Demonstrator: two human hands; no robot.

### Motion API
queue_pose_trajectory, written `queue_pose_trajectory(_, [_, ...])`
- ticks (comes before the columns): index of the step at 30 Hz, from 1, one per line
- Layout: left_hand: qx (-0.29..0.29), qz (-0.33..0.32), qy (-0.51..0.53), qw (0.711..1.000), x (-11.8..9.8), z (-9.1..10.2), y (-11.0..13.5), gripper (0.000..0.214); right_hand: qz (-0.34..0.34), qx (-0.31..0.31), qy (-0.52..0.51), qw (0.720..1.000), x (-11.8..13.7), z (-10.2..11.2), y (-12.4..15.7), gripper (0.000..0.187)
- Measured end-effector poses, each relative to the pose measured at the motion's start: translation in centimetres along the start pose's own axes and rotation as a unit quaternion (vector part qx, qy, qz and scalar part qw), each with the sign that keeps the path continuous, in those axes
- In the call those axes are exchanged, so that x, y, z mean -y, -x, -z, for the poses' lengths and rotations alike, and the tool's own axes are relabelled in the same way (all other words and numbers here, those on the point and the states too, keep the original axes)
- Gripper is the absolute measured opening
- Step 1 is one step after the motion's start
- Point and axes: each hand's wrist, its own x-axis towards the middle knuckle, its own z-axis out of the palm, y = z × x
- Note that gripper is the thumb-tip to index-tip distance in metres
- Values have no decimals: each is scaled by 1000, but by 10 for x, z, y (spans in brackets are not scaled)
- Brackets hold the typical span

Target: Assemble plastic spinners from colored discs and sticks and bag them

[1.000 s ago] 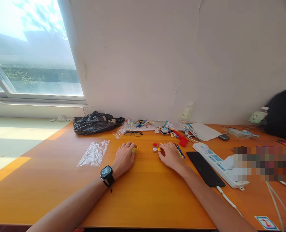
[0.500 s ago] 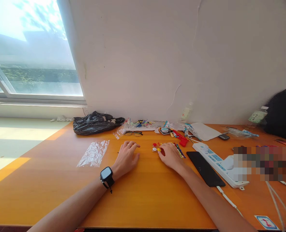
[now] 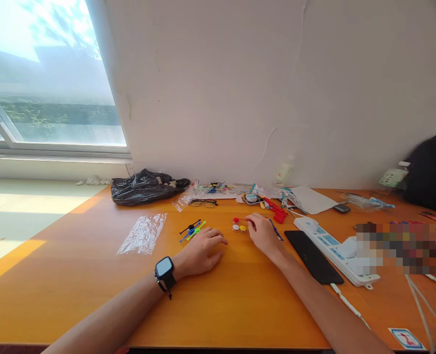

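The right hand [image 3: 262,237] covered one end of the red stick [image 3: 244,219]. Part of the power strip [image 3: 324,241] was pixelated over. The window [image 3: 63,98] ran past the left edge, the black bag [image 3: 429,177] past the right. The far middle bottle's [image 3: 284,171] print was illegibly small.

Counter [image 3: 218,309]: smooth wood-look top, low sheen. Black bag [image 3: 142,191]: thin plastic, crinkled, glossy. Clear wrapper [image 3: 143,234]: wrinkled film, shiny. Arrow-ended pieces [image 3: 191,229]: plastic by look. Power strip [image 3: 324,242]: smooth plastic. Wall [image 3: 210,98]: matt.
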Motion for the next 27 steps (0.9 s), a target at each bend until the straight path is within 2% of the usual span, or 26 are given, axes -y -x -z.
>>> queue_pose_trajectory(8, [15, 11, 0, 1000, 2, -4, 1, 21, -6, -1, 1, 1000, -4, -2, -2, 30])
queue_pose_trajectory(18, [-14, 53, 10, 998, -1, -2, 4, 57, 15, -1, -72, 997, 0, -8, 1, 27])
queue_pose_trajectory(22, [-33, 56, 16, 998, 0, -4, 4, 66, 53, 26, -124, 990, 8, -6, 3, 25])
queue_pose_trajectory(27, [-65, 78, 2, 995, 6, -9, 3, 58, 107, 78, -163, 978, 26, 0, 10, 27])
